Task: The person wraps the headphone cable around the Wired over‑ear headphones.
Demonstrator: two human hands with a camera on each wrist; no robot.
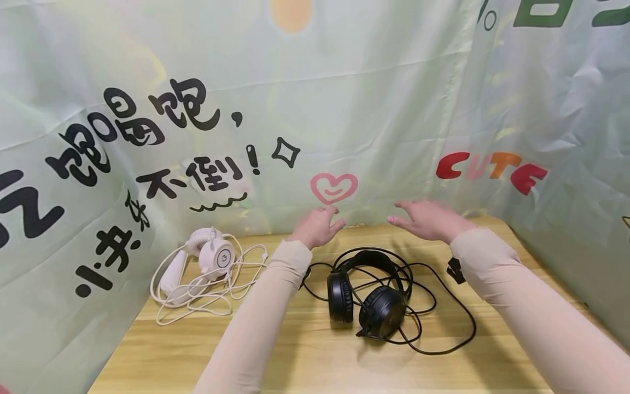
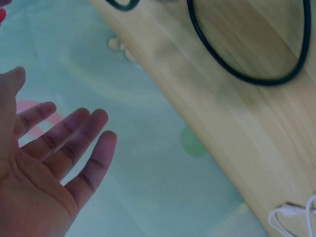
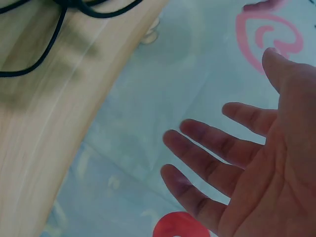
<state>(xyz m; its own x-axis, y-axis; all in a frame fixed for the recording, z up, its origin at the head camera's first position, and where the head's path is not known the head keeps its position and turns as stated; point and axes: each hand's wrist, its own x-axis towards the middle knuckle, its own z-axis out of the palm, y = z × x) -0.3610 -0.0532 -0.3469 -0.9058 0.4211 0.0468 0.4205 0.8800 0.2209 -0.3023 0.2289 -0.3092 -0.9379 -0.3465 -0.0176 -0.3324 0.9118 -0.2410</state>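
Observation:
Black over-ear headphones with a tangled black cable lie on the wooden table at its middle. White headphones with a white cable lie at the back left. My left hand hovers past the black headphones near the back cloth, fingers spread and holding nothing; its bare palm fills the left wrist view. To the right my right hand hovers the same way, fingers straight and apart. A loop of black cable shows in the left wrist view.
Pale green printed cloth walls the table at the back and both sides, with a pink heart between the hands. A small black clip sits by my right sleeve. Bare wood lies along the table's front edge.

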